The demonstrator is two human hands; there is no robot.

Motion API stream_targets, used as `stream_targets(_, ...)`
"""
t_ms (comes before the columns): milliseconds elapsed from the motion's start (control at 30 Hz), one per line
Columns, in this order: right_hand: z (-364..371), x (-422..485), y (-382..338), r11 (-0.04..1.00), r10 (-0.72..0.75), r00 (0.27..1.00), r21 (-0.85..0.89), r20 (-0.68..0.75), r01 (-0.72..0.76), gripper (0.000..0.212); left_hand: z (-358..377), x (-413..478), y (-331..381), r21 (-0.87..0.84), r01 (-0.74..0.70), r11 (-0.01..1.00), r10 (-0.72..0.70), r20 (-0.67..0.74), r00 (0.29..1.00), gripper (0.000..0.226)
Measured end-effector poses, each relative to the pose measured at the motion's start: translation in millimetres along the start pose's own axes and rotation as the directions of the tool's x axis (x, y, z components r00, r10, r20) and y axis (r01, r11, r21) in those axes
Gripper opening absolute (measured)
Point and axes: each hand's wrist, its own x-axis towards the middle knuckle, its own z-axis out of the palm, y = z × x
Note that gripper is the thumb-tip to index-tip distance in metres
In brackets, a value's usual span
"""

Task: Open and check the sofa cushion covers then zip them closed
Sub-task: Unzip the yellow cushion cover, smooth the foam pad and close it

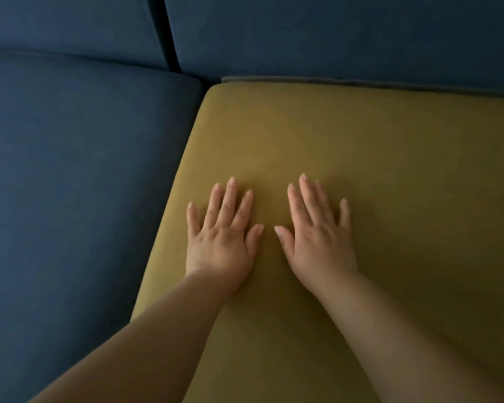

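1. Both bare forearms reach in from the lower edge of the view, angling forward and toward each other over the sofa.
2. The left hand (221,242) lies palm down on the mustard-yellow fabric seat cushion (390,170), fingers straight and slightly fanned, thumb out to the inner side; it holds nothing.
3. The right hand (320,239) lies flat beside it in the same way, palm down, fingers stretched forward with the little finger spread apart from the rest; it too grips nothing.
4. The two thumbs point toward each other, close but with a narrow gap of yellow fabric between their tips.
5. The yellow cushion fills the right and middle of the view, its rounded back-left corner near the centre top; the hands rest on its left-hand part.
6. A thin grey strip (332,80) runs along the cushion's far edge, touching the dark navy-blue fabric back cushion (346,33) behind it.
7. Just beside the yellow cushion on the left sits a dark navy-blue fabric seat cushion (79,184), with a second navy back cushion (70,24) behind that.
8. No zip is visible from this angle.
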Motion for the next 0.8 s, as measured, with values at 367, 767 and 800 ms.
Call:
stream_targets(367,-15.7,-21.0,30.5,0.995,0.027,0.989,0.102,-0.147,-0.012,0.07,-3.3,-11.1,56.4,-0.061,-0.045,0.997,0.043,-0.035,0.998,0.056)
stream_targets(767,-24.8,-70.4,146.3,0.985,0.172,0.985,0.011,0.0,-0.172,0.069,29.3,-11.0,168.2,-0.003,-0.173,0.985,0.174,0.031,0.984,0.06)
stream_targets(800,-22.0,-77.4,156.5,0.988,0.15,0.988,0.015,0.031,-0.151,0.071,34.2,-11.7,178.5,0.027,-0.14,0.99,0.137,0.071,0.988,0.06)
